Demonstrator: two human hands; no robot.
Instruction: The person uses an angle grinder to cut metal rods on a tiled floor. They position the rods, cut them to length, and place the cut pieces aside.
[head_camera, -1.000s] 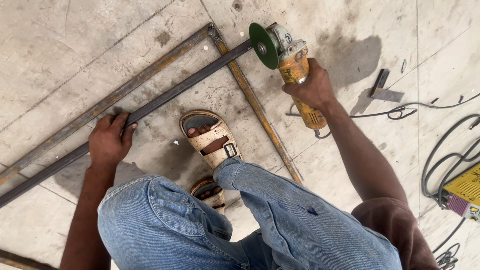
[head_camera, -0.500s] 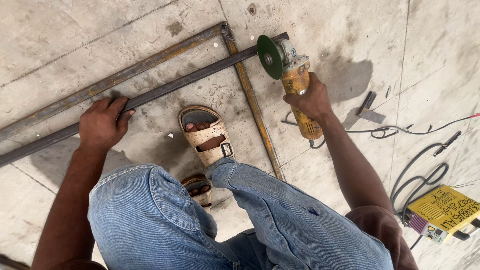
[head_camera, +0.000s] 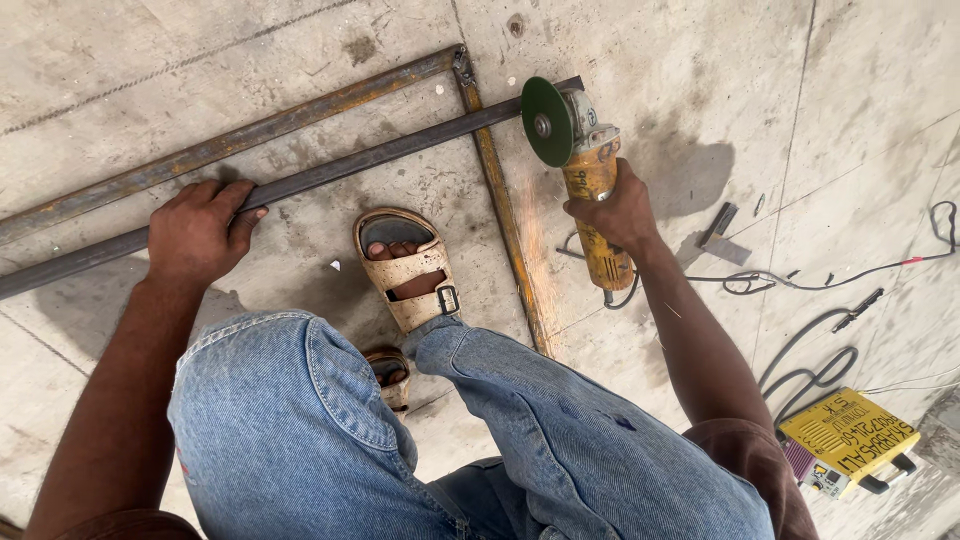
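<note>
The dark steel bar (head_camera: 330, 172) lies on the concrete floor (head_camera: 820, 110). The left hand (head_camera: 195, 232) has its grip clamped on it. The right hand (head_camera: 615, 212) grips the yellow angle grinder (head_camera: 590, 175), green disc (head_camera: 546, 121) at the bar's end. Rusty frame (head_camera: 505, 215) lies beside.

Left hand (head_camera: 200, 232) palm-down, fingers curled; right hand (head_camera: 618, 210) clenched, both arms outstretched.

Blue denim jeans (head_camera: 330, 420), tan buckled sandals (head_camera: 408, 268) (scuffed), bare forearms.
</note>
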